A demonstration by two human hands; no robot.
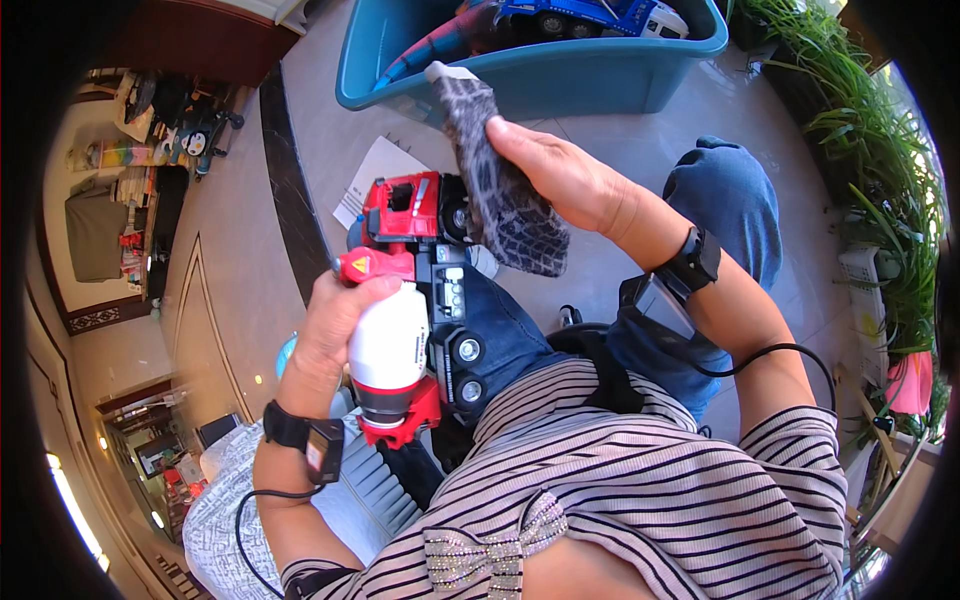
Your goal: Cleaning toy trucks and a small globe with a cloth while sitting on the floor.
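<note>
My left hand (328, 319) grips a toy concrete mixer truck (390, 352) around its drum, on the side away from the wheels. The truck has a red cab (405, 208), a white drum and a black chassis, and lies sideways above my thigh. My right hand (559, 176) is shut on a grey-and-black patterned cloth (499, 187), perhaps a sock, with a white tip. The cloth is beside the cab's front wheel; I cannot tell whether they touch. My right fingers are mostly hidden behind it.
Ahead stands a teal plastic bin (600, 79) holding a blue toy truck (592, 16) and a red-and-blue tapered toy (431, 49). White paper (386, 176) lies on the tiled floor. Green plants (847, 112) line the right side; crowded shelves (142, 195) stand left. Cables run from wrist-worn devices.
</note>
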